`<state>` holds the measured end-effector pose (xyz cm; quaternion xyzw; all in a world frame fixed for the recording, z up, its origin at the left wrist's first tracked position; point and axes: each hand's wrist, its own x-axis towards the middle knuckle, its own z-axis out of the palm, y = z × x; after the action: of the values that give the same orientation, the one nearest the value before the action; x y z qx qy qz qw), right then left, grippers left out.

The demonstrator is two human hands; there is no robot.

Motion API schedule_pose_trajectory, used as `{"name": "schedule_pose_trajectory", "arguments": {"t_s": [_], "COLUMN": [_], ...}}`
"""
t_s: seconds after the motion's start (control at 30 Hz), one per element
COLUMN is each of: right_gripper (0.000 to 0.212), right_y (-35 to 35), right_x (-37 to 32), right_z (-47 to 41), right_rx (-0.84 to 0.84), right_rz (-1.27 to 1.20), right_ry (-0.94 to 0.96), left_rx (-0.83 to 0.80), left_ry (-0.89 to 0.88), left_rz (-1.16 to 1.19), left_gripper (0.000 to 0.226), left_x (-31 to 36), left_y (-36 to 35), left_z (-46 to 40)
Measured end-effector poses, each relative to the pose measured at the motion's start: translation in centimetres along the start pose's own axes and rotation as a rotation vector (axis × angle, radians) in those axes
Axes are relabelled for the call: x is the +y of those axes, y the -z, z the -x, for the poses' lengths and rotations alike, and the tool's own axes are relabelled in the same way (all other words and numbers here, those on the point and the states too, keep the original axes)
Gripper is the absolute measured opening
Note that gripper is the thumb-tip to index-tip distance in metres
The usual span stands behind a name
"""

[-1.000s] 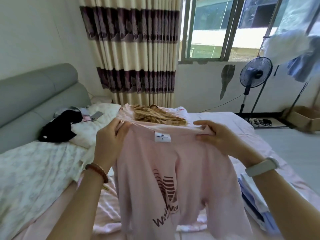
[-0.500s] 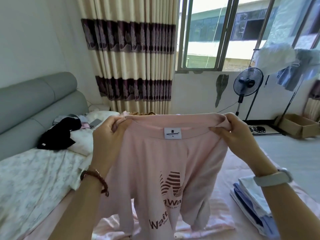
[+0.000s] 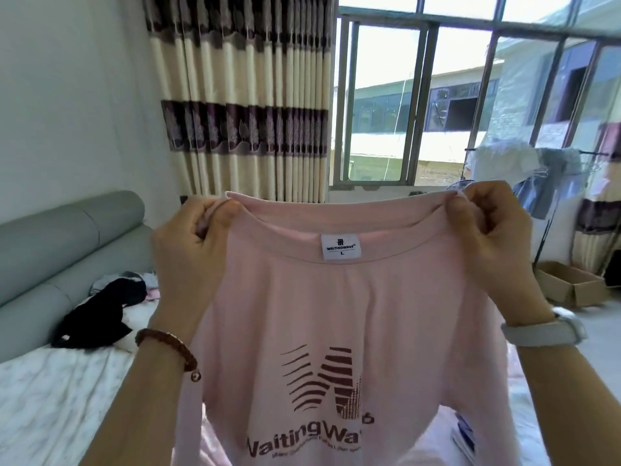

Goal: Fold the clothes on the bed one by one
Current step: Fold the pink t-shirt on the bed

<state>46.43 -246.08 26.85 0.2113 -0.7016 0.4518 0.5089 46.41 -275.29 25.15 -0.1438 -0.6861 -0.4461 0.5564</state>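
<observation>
A pale pink T-shirt (image 3: 336,314) with a dark "WaitingWave" print and a white neck label hangs in front of me, above the bed (image 3: 57,398). My left hand (image 3: 188,250) pinches its left shoulder by the collar. My right hand (image 3: 490,243) pinches the right shoulder at the same height. The shirt is spread between the two hands and its lower part drops out of view. It hides the middle of the bed and the clothes lying there.
A black garment (image 3: 100,311) lies on a pillow by the grey headboard (image 3: 67,243) at the left. Folded clothes (image 3: 465,435) show at the lower right. A cardboard box (image 3: 568,284) and a clothes rack (image 3: 537,183) stand at the right, under the window.
Both hands have lifted the pink T-shirt higher and pulled it wider apart. It now hangs closer to my face and covers the brown garment on the bed.
</observation>
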Motion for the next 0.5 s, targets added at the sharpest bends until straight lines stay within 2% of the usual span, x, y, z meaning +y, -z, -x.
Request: {"name": "schedule_pose_trajectory", "arguments": {"t_s": [0.1, 0.2, 0.3, 0.43, 0.5], "right_gripper": [0.013, 0.021, 0.029, 0.021, 0.020], "right_y": [-1.1, -2.6, -4.9, -9.2, -11.9], "right_x": [0.8, 3.3, 7.2, 15.3, 20.7], "right_z": [-1.5, -1.9, -1.1, 1.4, 3.1], "right_rx": [0.083, 0.074, -0.007, -0.189, -0.287], "right_rz": [0.039, 0.102, 0.181, 0.340, 0.400], "right_ry": [0.055, 0.107, 0.095, -0.014, -0.110], "left_rx": [0.034, -0.021, -0.148, -0.332, -0.431], "left_ry": [-0.056, -0.042, 0.037, 0.144, 0.195], "left_rz": [0.023, -0.038, -0.158, -0.325, -0.397], "left_gripper": [0.013, 0.014, 0.018, 0.031, 0.029], "left_x": [-0.5, -3.0, -7.8, -15.5, -20.2], "left_y": [-0.3, -1.5, -3.7, -7.7, -10.4], "left_z": [-1.9, -2.7, -1.7, 1.1, 2.7]}}
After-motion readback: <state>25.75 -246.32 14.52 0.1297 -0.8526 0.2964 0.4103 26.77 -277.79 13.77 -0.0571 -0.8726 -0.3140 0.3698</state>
